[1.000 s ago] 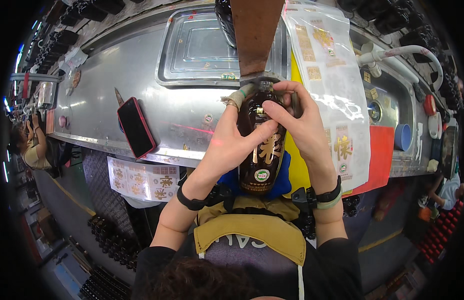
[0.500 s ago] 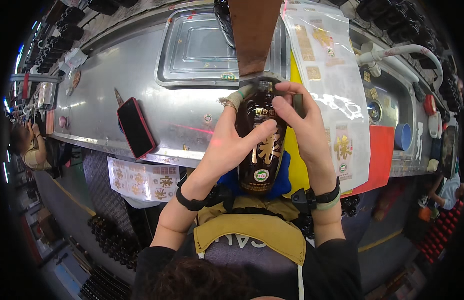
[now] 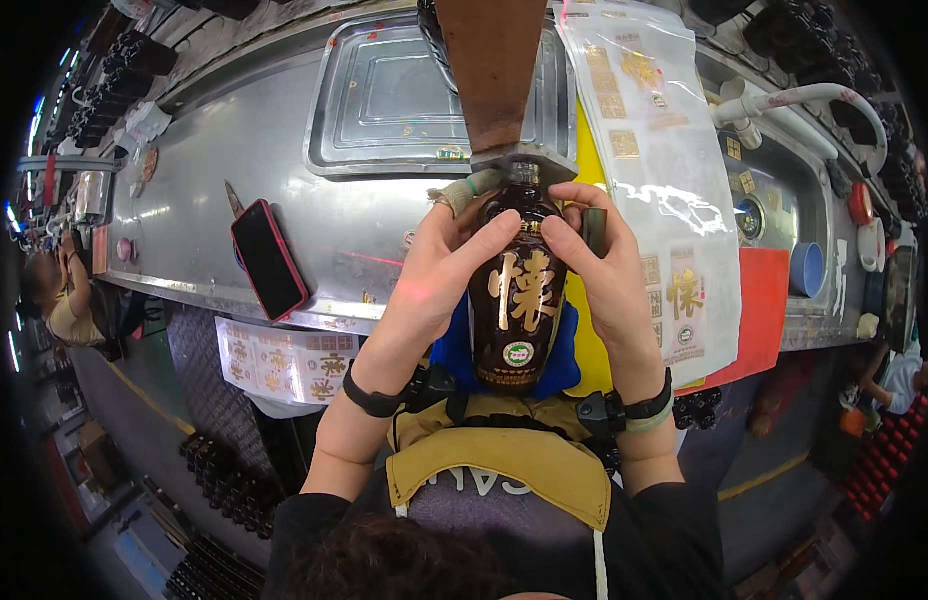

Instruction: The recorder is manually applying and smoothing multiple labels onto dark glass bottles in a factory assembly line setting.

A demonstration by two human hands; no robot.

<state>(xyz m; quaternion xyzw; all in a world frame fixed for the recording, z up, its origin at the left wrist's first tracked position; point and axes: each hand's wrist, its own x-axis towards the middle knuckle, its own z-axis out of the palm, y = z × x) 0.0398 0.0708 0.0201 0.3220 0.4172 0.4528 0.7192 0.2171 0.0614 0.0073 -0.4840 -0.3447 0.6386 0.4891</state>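
Note:
A dark brown glazed bottle (image 3: 519, 350) with gold decals lies tilted in front of me, its neck pointing away and its base toward my lap. Blue cloth (image 3: 454, 345) shows beneath it. My left hand (image 3: 434, 265) grips its left shoulder, the thumb pressed on the front; a cloth wrap (image 3: 456, 192) covers one fingertip. From the other side, my right hand (image 3: 609, 275) holds the bottle with its thumb at the upper decal. A small dark olive piece (image 3: 594, 228) sits among the right fingers, which are partly hidden.
A brown post (image 3: 494, 75) rises just beyond the bottle neck, beside a metal tray (image 3: 384, 110). At left lies a phone (image 3: 271, 262). Decal sheets (image 3: 684, 250) cover the right side, near a sink (image 3: 774, 190) and blue cup (image 3: 807, 270). Another person (image 3: 72, 305) is far left.
The bottle has turned slightly, so its large gold decal is now uncovered. My left thumb has shifted up and away from that decal to the bottle's shoulder.

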